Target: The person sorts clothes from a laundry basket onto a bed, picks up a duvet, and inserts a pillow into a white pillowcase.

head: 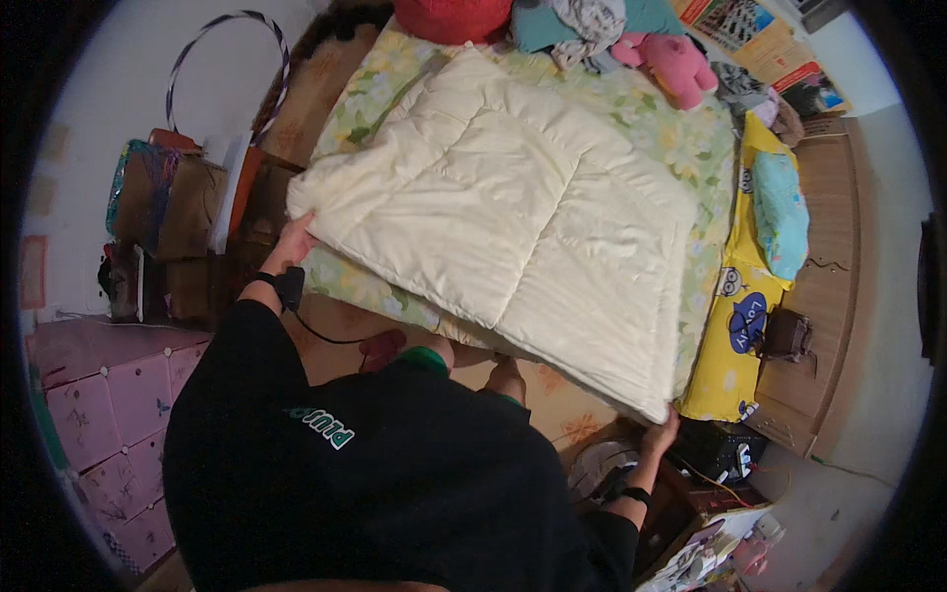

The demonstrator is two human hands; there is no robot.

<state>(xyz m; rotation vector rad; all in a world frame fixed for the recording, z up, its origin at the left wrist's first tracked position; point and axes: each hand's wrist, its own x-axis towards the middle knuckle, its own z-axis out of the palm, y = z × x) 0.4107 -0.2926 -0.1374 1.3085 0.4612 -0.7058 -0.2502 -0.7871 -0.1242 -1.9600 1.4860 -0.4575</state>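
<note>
A cream quilted comforter [503, 214] lies spread over a bed with a green and yellow floral sheet [710, 140]. My left hand [297, 238] grips its near left corner, at the bed's left edge. The near right corner is held in my right hand [661, 431], past the bed's front edge. Between the two hands the comforter's near edge runs slantwise, and its right part hangs over the front of the bed. The far part narrows to a point, with soft folds along the left side.
At the bed's head are a red round item [453, 18], a teal pillow [536, 29] and a pink plush toy [677, 66]. A long yellow pillow [729, 348] lines the right side. Pink storage cubes [111, 414] stand left; a cluttered cabinet [688, 518] stands near my right arm.
</note>
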